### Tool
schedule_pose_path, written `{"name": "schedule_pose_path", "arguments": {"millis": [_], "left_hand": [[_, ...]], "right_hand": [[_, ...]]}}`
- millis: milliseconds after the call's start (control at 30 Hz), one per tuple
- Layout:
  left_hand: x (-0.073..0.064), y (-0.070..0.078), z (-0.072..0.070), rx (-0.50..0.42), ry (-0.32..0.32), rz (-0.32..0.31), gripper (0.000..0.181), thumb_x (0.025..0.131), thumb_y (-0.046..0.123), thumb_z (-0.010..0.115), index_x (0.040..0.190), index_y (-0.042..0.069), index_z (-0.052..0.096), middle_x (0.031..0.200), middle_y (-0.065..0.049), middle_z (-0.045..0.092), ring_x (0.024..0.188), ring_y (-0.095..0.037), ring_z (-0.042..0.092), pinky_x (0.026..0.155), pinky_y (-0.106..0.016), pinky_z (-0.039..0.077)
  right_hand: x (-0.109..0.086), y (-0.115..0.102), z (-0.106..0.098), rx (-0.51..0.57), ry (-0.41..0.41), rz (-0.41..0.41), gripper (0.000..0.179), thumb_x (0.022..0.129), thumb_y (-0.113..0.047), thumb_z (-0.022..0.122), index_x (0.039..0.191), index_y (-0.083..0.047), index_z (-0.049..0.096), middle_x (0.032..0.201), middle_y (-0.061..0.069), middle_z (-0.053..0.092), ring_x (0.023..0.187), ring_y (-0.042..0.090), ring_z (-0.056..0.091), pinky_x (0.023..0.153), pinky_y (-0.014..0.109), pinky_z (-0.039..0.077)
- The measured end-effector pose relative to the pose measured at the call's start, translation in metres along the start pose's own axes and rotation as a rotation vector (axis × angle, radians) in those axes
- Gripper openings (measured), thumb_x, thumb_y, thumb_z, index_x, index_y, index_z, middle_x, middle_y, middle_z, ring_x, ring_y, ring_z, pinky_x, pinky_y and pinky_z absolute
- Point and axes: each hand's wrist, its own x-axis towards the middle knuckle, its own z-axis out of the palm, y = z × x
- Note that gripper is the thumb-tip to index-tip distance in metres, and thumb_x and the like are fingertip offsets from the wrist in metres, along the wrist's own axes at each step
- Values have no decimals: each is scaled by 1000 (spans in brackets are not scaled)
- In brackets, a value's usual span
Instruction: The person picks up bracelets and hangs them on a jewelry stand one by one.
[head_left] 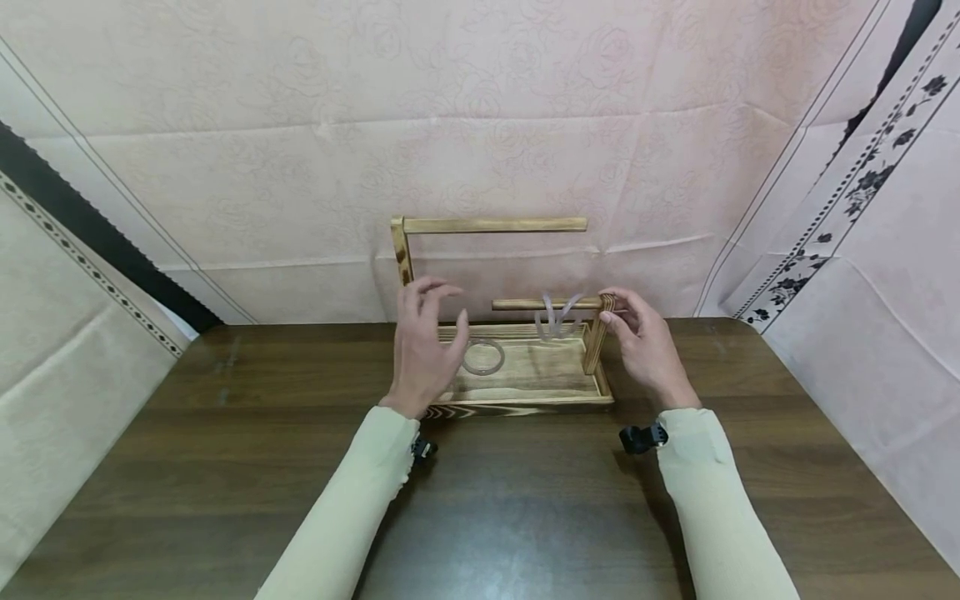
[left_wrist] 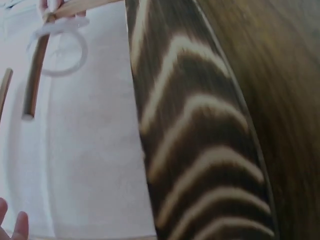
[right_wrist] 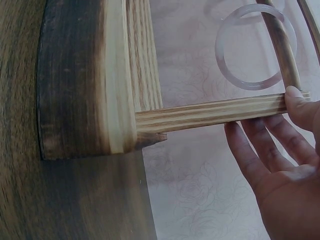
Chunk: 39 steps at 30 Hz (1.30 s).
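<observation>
Wooden bangle stand (head_left: 517,408), standing on the counter (head_left: 517,508) and built around a shallow tray (head_left: 551,375), which serves as the reference for position. Above the tray's right end, a short upright (head_left: 594,346) carries a lower bar (head_left: 517,305) whose left tip is free; from the tray's left end, a tall upright (head_left: 403,257) carries a longer upper bar (head_left: 495,226). At least two translucent bangles (head_left: 552,321) hang from the lower bar over the right part of the tray; one loose bangle (head_left: 483,372) lies flat within it, toward the left. The right hand (head_left: 648,346) pinches the top of the short upright between thumb and fingers. The left hand (head_left: 427,346), over the tray's left end, has its fingers spread from the thumb, with nothing visibly held; whether the thumb touches the loose bangle cannot be told. Principal hazards, by judgement: an upward or sideways pull on the short upright could tip the tray, sending the hanging bangles off the unstopped tip and sliding the loose one; the left hand, if raised carelessly, could strike that tip; and a smooth bangle, if lightly pinched, could slip and drop.
</observation>
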Motion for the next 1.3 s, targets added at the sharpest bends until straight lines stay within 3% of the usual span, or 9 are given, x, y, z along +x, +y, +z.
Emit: {"name": "schedule_pose_path", "arguments": {"millis": [200, 467, 567, 667, 833, 967, 1100, 1300], "left_hand": [[-2, -15, -5, -39, 111, -52, 33, 94, 12, 65, 126, 5, 58, 132, -19, 44, 123, -35, 44, 102, -48, 43], [-1, -30, -8, -84, 161, -137, 58, 93, 9, 66, 145, 11, 40, 142, -20, 32, 134, -33, 39, 110, -51, 42], [0, -33, -9, -98, 116, -207, 70, 94, 10, 68, 152, 12, 29, 147, -19, 32, 138, -34, 37, 114, -54, 39], [0, -36, -11, -106, 24, -304, 79, 97, 13, 67, 158, 11, 17, 155, -17, 30, 143, -33, 35, 119, -53, 34], [1, -40, -15, -150, -119, -436, 80, 102, 22, 62, 162, 14, 9, 160, -18, 28, 149, -33, 33, 121, -53, 34], [2, -46, -18, -236, -165, -496, 70, 105, 22, 58, 161, 17, 16, 159, -20, 34, 146, -37, 39, 117, -56, 41], [3, -55, -19, -301, -186, -511, 59, 105, 20, 56, 156, 12, 27, 151, -21, 44, 138, -40, 50, 112, -55, 47], [3, -67, -20, -388, -223, -553, 47, 105, 15, 56, 149, 9, 40, 144, -19, 56, 132, -35, 55, 108, -53, 50]], "right_hand": [[-2, -3, -1, -14, -2, -1, 34, 106, -13, 53, 140, -9, 54, 124, 16, 63, 120, 30, 64, 89, 9, 49], [-3, -3, -1, -42, -2, 3, 34, 107, -16, 52, 141, -11, 54, 124, 15, 63, 121, 29, 63, 94, 16, 50], [-2, -2, -1, -39, -7, 3, 35, 106, -15, 53, 141, -10, 54, 124, 16, 63, 121, 30, 64, 93, 15, 50], [-3, -3, 0, -34, -16, 2, 36, 106, -14, 53, 142, -10, 53, 125, 17, 63, 121, 30, 64, 91, 13, 49], [-3, -4, 0, -25, -18, -8, 37, 106, -14, 53, 143, -9, 53, 126, 18, 63, 122, 31, 64, 90, 12, 49], [-3, -5, 0, -27, -15, -12, 38, 106, -15, 54, 143, -8, 53, 124, 17, 62, 124, 32, 62, 100, 26, 53], [-2, -6, -1, -62, -6, -24, 39, 106, -21, 55, 144, -11, 53, 123, 17, 62, 125, 33, 61, 107, 47, 49], [-4, -14, -7, -88, 29, -36, 41, 106, -29, 55, 144, -13, 53, 134, 17, 59, 127, 32, 56, 106, 54, 48]]}}
